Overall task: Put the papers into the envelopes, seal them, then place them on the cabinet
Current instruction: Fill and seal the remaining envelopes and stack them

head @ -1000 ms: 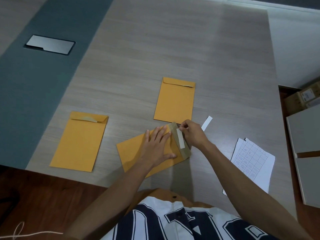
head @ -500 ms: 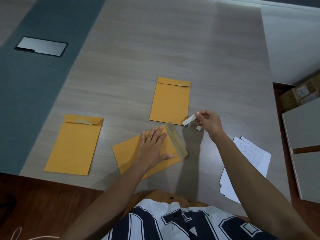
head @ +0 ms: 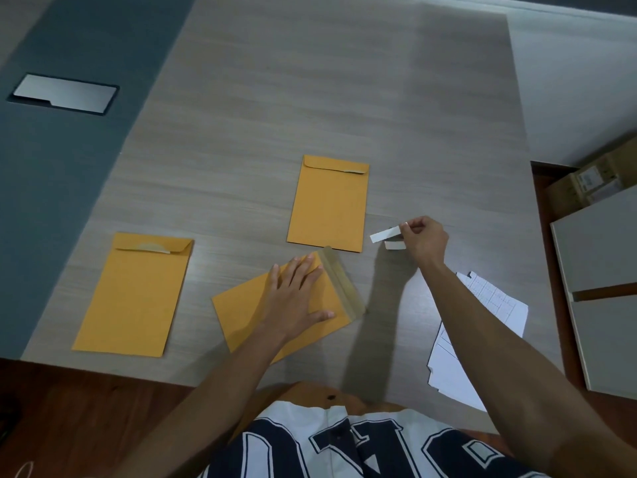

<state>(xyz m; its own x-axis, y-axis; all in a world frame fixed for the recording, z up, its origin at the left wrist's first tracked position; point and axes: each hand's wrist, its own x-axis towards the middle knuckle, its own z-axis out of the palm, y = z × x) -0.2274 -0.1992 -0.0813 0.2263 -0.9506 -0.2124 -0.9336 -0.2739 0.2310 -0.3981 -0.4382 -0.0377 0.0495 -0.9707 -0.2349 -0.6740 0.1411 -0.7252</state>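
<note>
Left hand [head: 296, 298] flat, fingers spread, pressing the angled envelope [head: 248, 319] onto the table [head: 275, 98]; its flap [head: 343, 281] is open, adhesive band bare. Right hand [head: 425, 241] hangs above the table, pinching a white peel-off strip [head: 385, 234]; a second strip [head: 394, 245] lies just under it.

Next, as I read it: drop the strip clear of the flap, keep the left palm down so the body can't skate, fold the flap square along its crease, then run fingers end to end over the glue.

Left to right otherwise: metal floor plate [head: 65, 94], envelope at left [head: 134, 298] and upper envelope [head: 329, 205], flaps folded but possibly unsealed, hard to tell. Printed papers [head: 496, 305] sit right, partly under the forearm. Grey cabinet [head: 606, 288] far right, cardboard box [head: 593, 181] beyond. Loose strips could stick to the glue.
</note>
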